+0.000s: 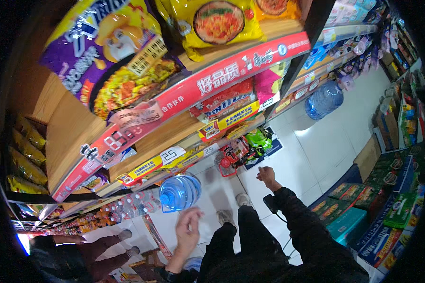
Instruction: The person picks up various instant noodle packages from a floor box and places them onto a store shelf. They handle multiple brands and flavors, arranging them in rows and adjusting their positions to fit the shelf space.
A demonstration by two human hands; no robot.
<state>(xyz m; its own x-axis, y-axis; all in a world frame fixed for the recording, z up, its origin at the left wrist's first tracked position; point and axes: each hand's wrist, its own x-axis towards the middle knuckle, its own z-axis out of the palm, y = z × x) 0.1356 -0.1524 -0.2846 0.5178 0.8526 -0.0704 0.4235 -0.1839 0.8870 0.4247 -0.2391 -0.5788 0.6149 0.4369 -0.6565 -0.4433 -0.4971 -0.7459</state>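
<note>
My left hand [188, 229] hangs in front of my body with loosely curled fingers and nothing visible in it. Closest to it in the picture is a large blue-tinted plastic water bottle [184, 191] with a handle, on the floor by the shelf. My right hand [267, 178] hovers over the floor tiles, fingers bent and apart, seemingly holding nothing. Beyond that hand, a green snack packet [259, 140] and a red-and-black packet [234, 151] lie at the shelf's foot. Beside them is a clear container with a red lid [226, 163].
A wooden store shelf [74, 106] with instant noodle packets [124, 60] rises close before me. On the right are stacked boxed goods [361, 201]. Another water bottle [324, 100] is on the floor farther off. A person [81, 253] stands at the lower left.
</note>
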